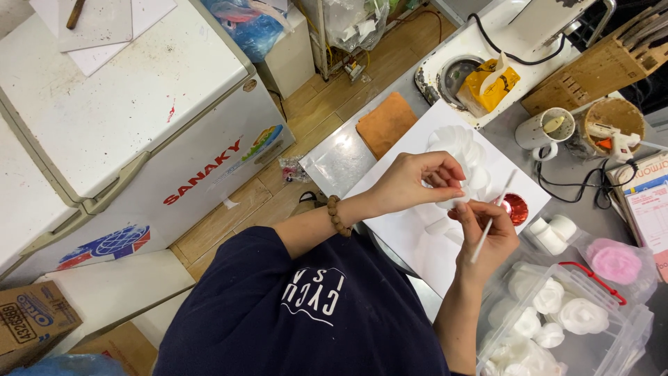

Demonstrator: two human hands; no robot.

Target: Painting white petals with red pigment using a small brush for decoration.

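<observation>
White petal piece point(456, 202) pinched by left hand point(410, 182) fingers; thin white stick point(490, 221) gripped by right hand point(487, 233), 4 o'clock of it.

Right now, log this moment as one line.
left hand: pinching white petal piece | right hand: holding thin white stick | below: white sheet

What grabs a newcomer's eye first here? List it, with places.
At centre, the left hand and right hand pinch small white pieces above a white sheet, the right also gripping a thin white stick. A big white chest freezer fills the left side, and a clear box of white blossoms sits lower right.
</observation>
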